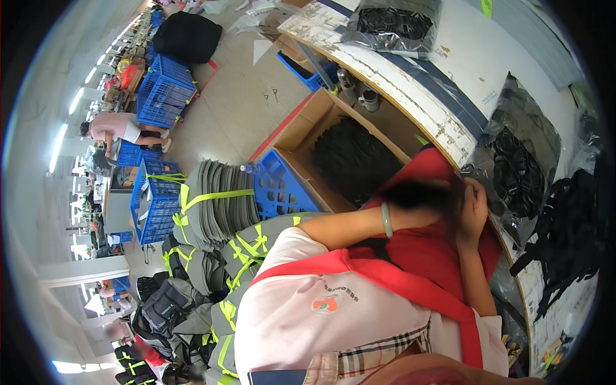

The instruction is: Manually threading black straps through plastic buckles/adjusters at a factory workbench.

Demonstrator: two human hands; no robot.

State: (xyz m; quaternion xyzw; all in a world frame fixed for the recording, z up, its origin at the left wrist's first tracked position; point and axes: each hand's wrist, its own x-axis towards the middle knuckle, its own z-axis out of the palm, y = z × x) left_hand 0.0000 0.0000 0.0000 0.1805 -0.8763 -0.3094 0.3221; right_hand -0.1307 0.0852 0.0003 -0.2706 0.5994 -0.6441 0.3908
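Note:
My left hand (414, 217), with a pale bangle on its wrist, is over my red apron (420, 260) near the table's edge. A dark, blurred shape (417, 192) covers its fingers, so I cannot tell what it holds. Just right of it, my right hand (473, 210) has curled fingers, and whatever is inside them is hidden. Close to that hand, a clear plastic bag (516, 170) with black straps lies on the white worktable (452, 83). Loose black straps (564, 237) lie in a heap farther right.
An open cardboard box (298, 138) of black pieces stands left of the table, beside a blue crate (282, 186). Grey stacks (215, 199) tied with yellow-green strips fill the left side. Another bag (394, 25) lies at the table's far end. A person (112, 128) bends over crates far off.

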